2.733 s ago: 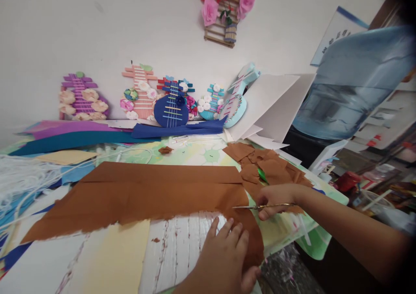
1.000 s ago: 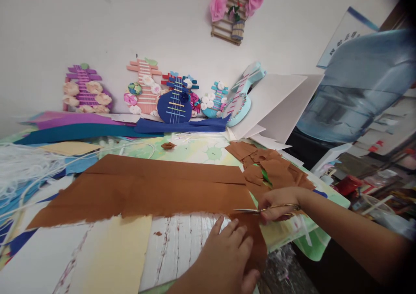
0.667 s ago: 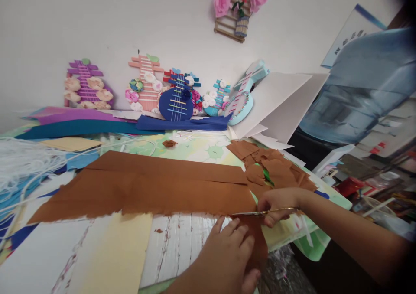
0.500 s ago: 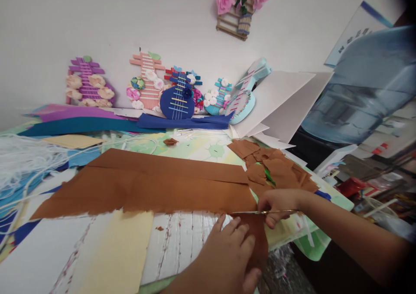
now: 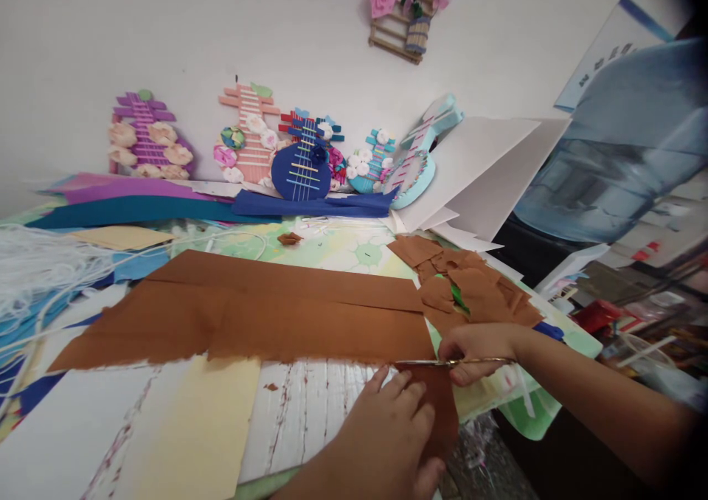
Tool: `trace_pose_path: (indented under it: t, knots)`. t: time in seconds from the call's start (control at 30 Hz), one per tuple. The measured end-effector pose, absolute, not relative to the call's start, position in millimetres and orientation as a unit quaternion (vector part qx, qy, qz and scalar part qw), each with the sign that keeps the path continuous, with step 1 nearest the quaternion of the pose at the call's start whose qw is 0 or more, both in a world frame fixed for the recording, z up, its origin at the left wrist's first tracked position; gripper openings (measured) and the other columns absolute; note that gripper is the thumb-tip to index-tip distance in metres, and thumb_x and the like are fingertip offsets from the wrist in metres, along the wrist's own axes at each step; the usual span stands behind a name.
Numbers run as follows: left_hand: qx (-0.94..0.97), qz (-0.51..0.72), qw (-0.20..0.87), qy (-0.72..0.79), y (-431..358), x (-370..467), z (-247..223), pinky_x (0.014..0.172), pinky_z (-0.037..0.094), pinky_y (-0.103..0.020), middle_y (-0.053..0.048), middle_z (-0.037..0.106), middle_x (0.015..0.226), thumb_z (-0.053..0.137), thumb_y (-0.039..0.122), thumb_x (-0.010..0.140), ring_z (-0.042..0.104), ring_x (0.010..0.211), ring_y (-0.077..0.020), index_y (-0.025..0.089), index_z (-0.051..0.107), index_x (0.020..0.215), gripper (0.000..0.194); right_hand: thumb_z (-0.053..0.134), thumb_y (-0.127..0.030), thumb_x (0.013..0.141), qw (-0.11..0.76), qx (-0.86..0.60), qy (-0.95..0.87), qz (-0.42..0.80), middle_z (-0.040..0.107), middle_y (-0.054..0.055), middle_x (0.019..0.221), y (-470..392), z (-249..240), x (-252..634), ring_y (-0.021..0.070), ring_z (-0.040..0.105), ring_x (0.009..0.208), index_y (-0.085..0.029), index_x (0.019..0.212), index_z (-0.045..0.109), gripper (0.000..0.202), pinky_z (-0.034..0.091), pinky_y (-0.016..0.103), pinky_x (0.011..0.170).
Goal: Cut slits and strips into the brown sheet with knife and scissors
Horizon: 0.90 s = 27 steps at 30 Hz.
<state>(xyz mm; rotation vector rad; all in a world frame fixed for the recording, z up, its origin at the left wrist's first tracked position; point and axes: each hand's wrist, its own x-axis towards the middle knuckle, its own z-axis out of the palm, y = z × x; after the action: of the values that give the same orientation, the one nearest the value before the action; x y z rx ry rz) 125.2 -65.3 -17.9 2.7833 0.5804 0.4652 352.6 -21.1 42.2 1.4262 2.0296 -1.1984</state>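
Your brown sheet (image 5: 265,323) is lying on the table (image 5: 365,253) in front of you, showing a matt, even surface, a mostly straight far edge and a ragged near edge; a line is running along its far side, and whether it is a cut or an overlap you cannot tell. The scissors (image 5: 423,363) are sitting at the sheet's right end, showing slim metal blades and a gold-toned handle partly hidden by your fingers. Your right hand (image 5: 476,349) is closing around that handle. Your left hand (image 5: 387,419) is resting palm down with its fingers slightly spread, gripping nothing; its fingertips are lying just beside the blade tip and its palm is covering part of the sheet's near flap, so both are standing in the way. A white board (image 5: 310,411) and a yellow card (image 5: 210,426) are lying along the near edge, brown scraps (image 5: 481,293) are piling up beyond your right hand, and white cord (image 5: 33,271) is tangling at far left. The sheet's long axis is running left to right, its left end tapering toward you and its right-end flap extending toward you. The scissors' long axis is running almost level across the view, the tip pointing left.
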Motion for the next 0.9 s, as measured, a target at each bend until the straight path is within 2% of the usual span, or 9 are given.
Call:
trace_pose_path:
  t: [0.2,0.33,0.6,0.73,0.9]
  knots:
    - [0.962,0.166,0.108,0.188,-65,126,-23,0.097,0.02,-0.041,-0.008,0.053,0.113,0.044,0.048,0.078,0.041,0.108,-0.025,0.015,0.054,0.106,0.045,0.045,-0.066,0.064,0.207,0.499,0.734,-0.411,0.04,-0.004,0.049,-19,51,341,0.0079,0.036,0.046,-0.013,0.067,0.054,0.054,0.026,0.02,0.04]
    - [0.965,0.155,0.101,0.187,-65,126,-22,0.097,0.022,-0.041,-0.009,0.054,0.112,0.044,0.048,0.078,0.041,0.108,-0.0249,0.015,0.054,0.105,0.044,0.05,-0.067,0.06,0.204,0.509,0.719,-0.427,0.039,-0.005,0.047,-19,52,339,0.0071,0.035,0.043,-0.013,0.063,0.054,0.054,0.026,0.019,0.038]
    - [0.961,0.16,0.126,0.186,-65,126,-21,0.098,0.02,-0.042,-0.009,0.052,0.115,0.045,0.047,0.077,0.04,0.11,-0.0251,0.015,0.053,0.107,0.044,0.066,-0.053,0.052,0.158,0.537,0.678,-0.477,0.034,-0.008,0.039,-21,45,343,0.0049,0.03,0.036,-0.014,0.06,0.053,0.041,0.022,0.017,0.033]
    - [0.963,0.159,0.121,0.182,-64,126,-22,0.098,0.02,-0.041,-0.01,0.05,0.118,0.046,0.047,0.077,0.04,0.111,-0.0253,0.014,0.051,0.109,0.046,0.061,-0.046,0.061,0.113,0.54,0.685,-0.476,0.036,-0.007,0.042,-28,47,352,0.0046,0.031,0.038,-0.014,0.06,0.051,0.034,0.023,0.017,0.035]
    - [0.968,0.141,0.118,0.172,-64,125,-21,0.096,0.024,-0.041,-0.011,0.049,0.12,0.044,0.046,0.08,0.039,0.112,-0.0256,0.014,0.049,0.112,0.046,0.048,-0.049,0.069,0.067,0.555,0.677,-0.479,0.036,-0.006,0.047,-38,46,365,0.0054,0.034,0.038,-0.014,0.073,0.05,0.036,0.029,0.017,0.035]
